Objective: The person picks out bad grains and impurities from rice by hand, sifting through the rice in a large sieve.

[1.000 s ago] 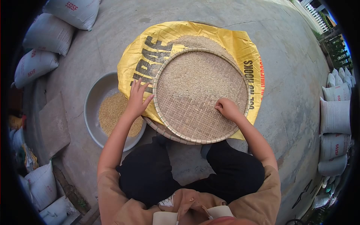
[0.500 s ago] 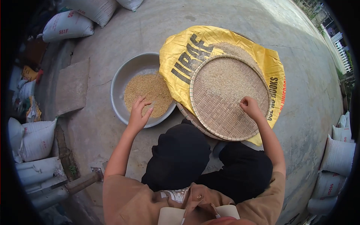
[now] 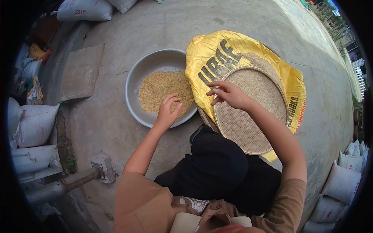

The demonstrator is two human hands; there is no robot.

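My left hand point(image 3: 168, 112) is over the near side of a grey metal basin point(image 3: 134, 112), its fingers loosely curled and apart, holding nothing visible. Golden grain point(image 3: 161, 87) covers the bottom of the basin. To the right, my right hand point(image 3: 230, 95) hangs above the left rim of a round woven bamboo tray point(image 3: 248, 136), palm down with fingers spread and nothing seen in them. Paler grain point(image 3: 262, 87) lies over the tray's far part, and its left portion is hidden behind my right hand and forearm. Beneath the tray spreads a yellow printed sack point(image 3: 202, 58), with more pale grain on it.
Full white sacks stand at the left point(image 3: 37, 126), far left point(image 3: 85, 9) and right point(image 3: 342, 182). A pipe on a concrete block point(image 3: 103, 169) lies at my left. A flat slab point(image 3: 81, 72) rests on the concrete floor point(image 3: 163, 29). My knees are close to the tray.
My right hand has moved left from over the tray's right part to its left rim, and its fingers have opened from a pinch. The view has shifted, and my left hand stays over the basin.
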